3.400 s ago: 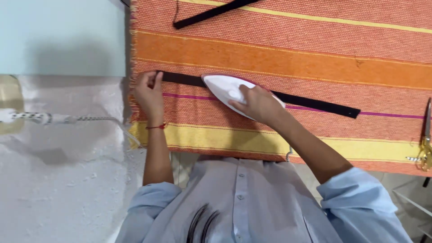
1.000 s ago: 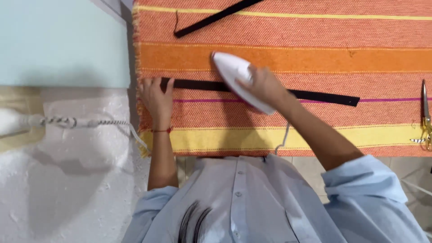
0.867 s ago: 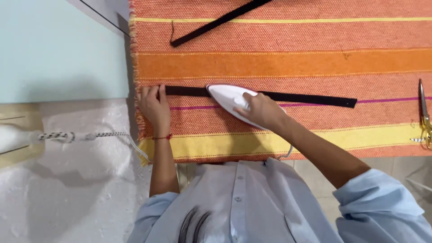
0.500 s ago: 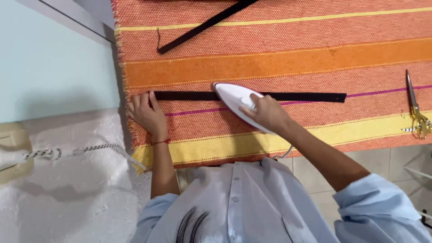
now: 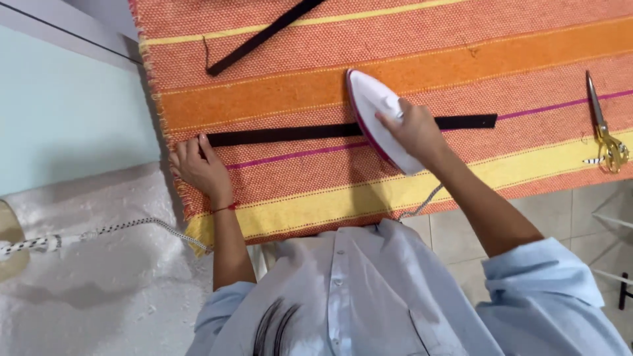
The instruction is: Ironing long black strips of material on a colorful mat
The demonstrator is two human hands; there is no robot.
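Heat is the hazard here: the white clothes iron with a dark red edge (image 5: pixel 380 118) sits on the long flat black fabric strip (image 5: pixel 316 132), and lingering in one spot could, I judge, scorch it. A slip of the holding fingers could let the strip skew or crease. The right hand (image 5: pixel 414 130) is closed around the iron's handle, wrist bent, forearm angled back toward the body. The left hand (image 5: pixel 198 165) lies flat, fingers together, fingertips pressing the strip's end beside the fringed edge of the orange, red and yellow striped woven mat (image 5: pixel 316 191) — well apart from the iron. Far beyond the right hand lie gold-handled scissors (image 5: pixel 603 128).
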